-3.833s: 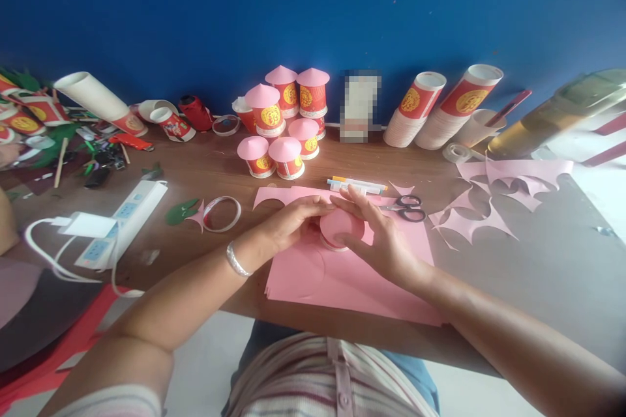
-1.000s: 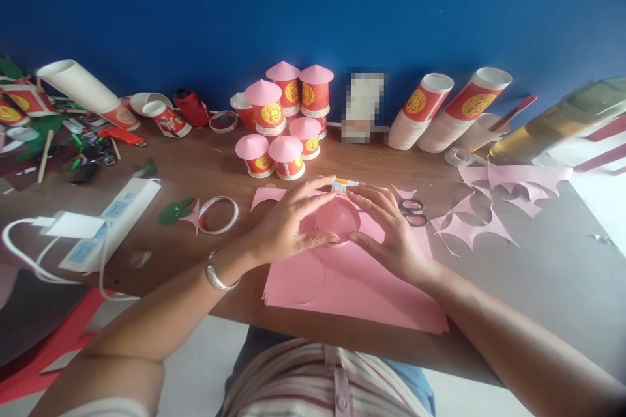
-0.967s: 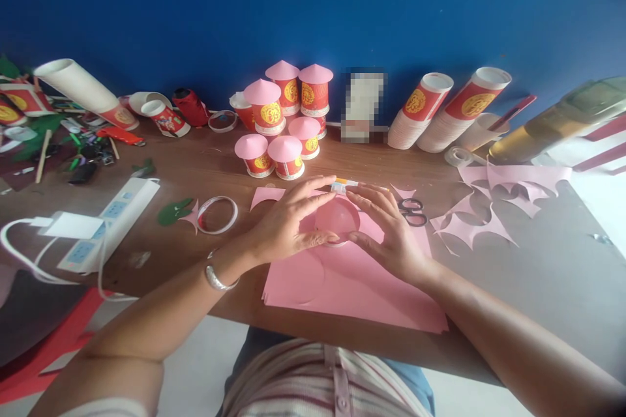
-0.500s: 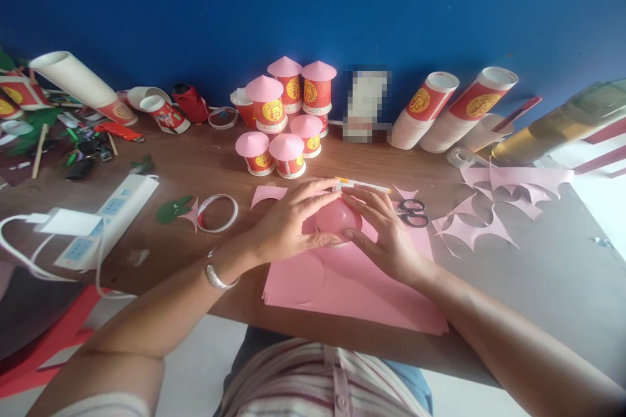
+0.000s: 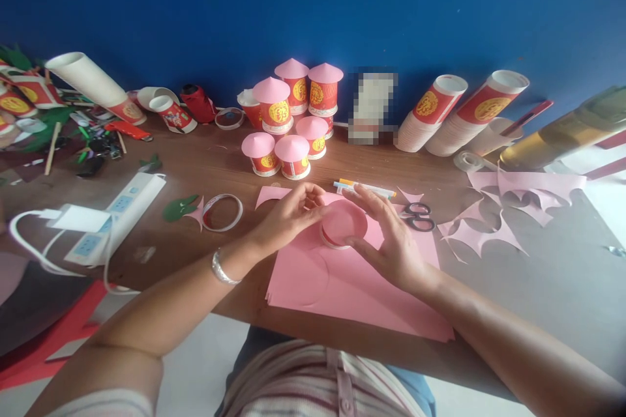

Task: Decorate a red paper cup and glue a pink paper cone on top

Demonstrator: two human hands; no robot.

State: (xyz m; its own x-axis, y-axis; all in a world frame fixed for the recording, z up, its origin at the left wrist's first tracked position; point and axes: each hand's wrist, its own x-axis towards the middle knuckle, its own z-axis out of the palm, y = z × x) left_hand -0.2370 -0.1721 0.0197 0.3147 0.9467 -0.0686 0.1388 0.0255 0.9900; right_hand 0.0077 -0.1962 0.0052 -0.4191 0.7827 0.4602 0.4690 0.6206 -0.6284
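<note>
A short cup piece with a red-and-white rim and a round pink top stands on stacked pink paper sheets. At its left side is my left hand, thumb stretched toward the rim and fingers loosely curled, with nothing visible in them. My right hand spreads around the right side, its thumb at the near rim and its fingers stretched past the far edge. Whether the thumb presses on the rim I cannot tell. Faint circle outlines show on the top sheet.
Behind stand several small red cups with pink cone roofs. Markers and scissors lie close by, with pink offcuts to the right. Further out are a tape roll, a power strip and stacked paper cups.
My hands have moved apart from around the pink top. The left has drawn left with its fingers curling, and the right has opened wider, so more of the cup piece shows.
</note>
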